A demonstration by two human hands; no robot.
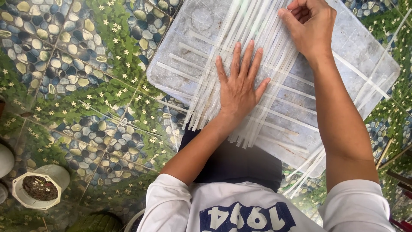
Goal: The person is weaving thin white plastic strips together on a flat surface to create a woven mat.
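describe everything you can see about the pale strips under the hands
The pale strips are long, thin, flat and off-white, and look like plastic or split plant fibre. Most lie side by side in a lengthwise bundle across a grey translucent lid-like board, and several more cross them at right angles, evenly spaced, like the start of a weave. Their near ends overhang the board's edge. The left hand presses flat on the bundle with its fingers spread; the right hand pinches strips near the far end. A few loose strips lie to the right.

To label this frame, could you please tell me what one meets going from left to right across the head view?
White pot of soil → pebble-and-flower floor tiles → left hand flat on the pale strips → right hand → far edge of the grey board.
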